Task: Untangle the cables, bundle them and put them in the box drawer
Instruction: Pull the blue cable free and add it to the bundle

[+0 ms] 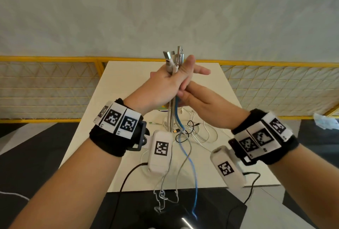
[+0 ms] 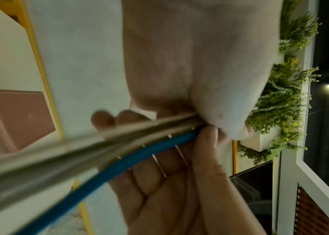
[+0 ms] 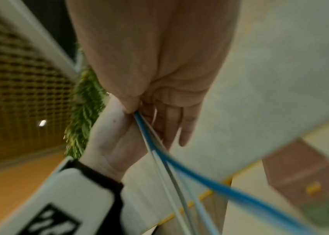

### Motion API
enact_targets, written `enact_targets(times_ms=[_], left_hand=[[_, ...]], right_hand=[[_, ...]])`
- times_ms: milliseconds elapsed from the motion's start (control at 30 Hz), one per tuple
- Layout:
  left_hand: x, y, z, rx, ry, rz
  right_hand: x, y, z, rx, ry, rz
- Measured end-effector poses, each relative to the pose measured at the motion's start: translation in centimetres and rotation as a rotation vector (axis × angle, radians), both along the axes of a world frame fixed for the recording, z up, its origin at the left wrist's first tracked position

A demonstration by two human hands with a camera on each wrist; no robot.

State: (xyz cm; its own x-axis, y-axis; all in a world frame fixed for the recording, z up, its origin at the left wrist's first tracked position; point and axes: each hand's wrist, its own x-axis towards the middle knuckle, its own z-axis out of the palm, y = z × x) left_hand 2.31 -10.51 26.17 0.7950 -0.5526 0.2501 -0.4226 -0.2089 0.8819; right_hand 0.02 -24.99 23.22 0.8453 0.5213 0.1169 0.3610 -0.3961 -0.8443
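We hold the gathered cables (image 1: 173,67) upright above the table (image 1: 128,85), plug ends pointing up and away from us, their long axis running near vertical down to the loose tangle (image 1: 190,133) still lying on the table. Our left hand (image 1: 165,83) grips the bunch just below the plugs. Our right hand (image 1: 198,98) sits right under it, fingers mostly straight and cupped against the strands, the blue cable (image 1: 178,113) among them. The right hand is nearer the hanging lengths, so it probably strokes downward next.
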Motion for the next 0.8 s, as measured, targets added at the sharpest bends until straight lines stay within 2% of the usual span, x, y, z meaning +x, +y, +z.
enact_targets(times_ms=[100, 167, 300, 433, 533, 667, 700, 800], left_hand=[[0.1, 0.1, -0.4, 0.038, 0.121, 0.002], [0.5, -0.1, -1.3, -0.007, 0.127, 0.041], [1.1, 0.4, -1.8, -0.408, 0.204, 0.086], [0.6, -0.3, -1.3, -0.307, 0.107, 0.133], [0.4, -1.1, -1.6, -0.278, 0.056, 0.125], [1.0, -0.6, -2.2, -0.150, -0.071, 0.138], [1.0, -0.4, -2.4, -0.169, -0.042, 0.115], [0.7, -0.2, -3.4, -0.242, 0.234, 0.051]], right_hand=[[-0.8, 0.8, -1.3, 0.241, 0.199, 0.042], [-1.2, 1.3, -1.8, 0.289, 0.229, 0.006], [-1.0, 1.2, -2.5, 0.302, 0.255, -0.102], [-1.0, 1.4, -2.4, 0.371, 0.259, -0.056], [-1.1, 2.0, -2.4, 0.509, 0.341, -0.096], [-1.2, 2.1, -3.0, 0.519, 0.346, -0.166], [-1.1, 2.0, -2.9, 0.516, 0.340, -0.187], [-0.6, 1.9, -2.4, 0.515, 0.305, -0.249]])
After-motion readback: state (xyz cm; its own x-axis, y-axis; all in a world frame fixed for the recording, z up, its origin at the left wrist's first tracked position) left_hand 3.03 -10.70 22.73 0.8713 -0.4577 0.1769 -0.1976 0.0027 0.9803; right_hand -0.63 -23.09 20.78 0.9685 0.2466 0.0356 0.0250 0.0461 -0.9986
